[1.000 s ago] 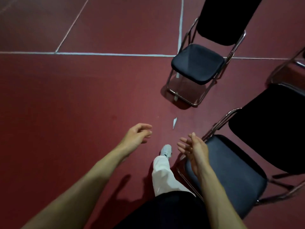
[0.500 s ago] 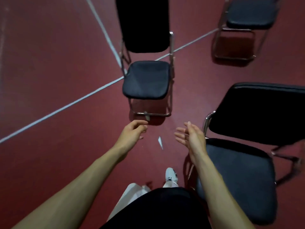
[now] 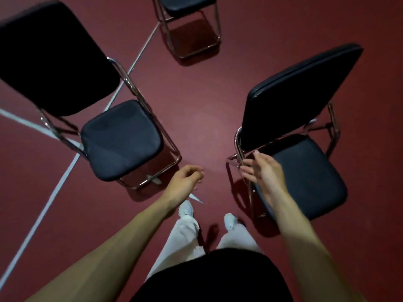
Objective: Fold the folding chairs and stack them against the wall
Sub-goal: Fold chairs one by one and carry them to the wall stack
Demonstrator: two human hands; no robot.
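Three black padded folding chairs with chrome frames stand unfolded on the red floor. One chair [image 3: 305, 171] is at my right, one chair [image 3: 121, 138] at my left, and a third chair [image 3: 187, 5] is far ahead, cut off by the top edge. My right hand [image 3: 263, 171] is open, fingers straight, right at the chrome frame at the near corner of the right chair's backrest; contact is unclear. My left hand [image 3: 185, 182] hangs loosely curled over the floor between the chairs, holding nothing.
White lines [image 3: 43, 212] cross the red floor at the left. A small white scrap [image 3: 196, 198] lies by my left foot. My white shoes [image 3: 230, 221] stand between the two near chairs. No wall is in view.
The view has swung, so the chairs now sit closer on both sides. My right hand has reached forward to the right chair's frame. My left hand stays loosely curled.
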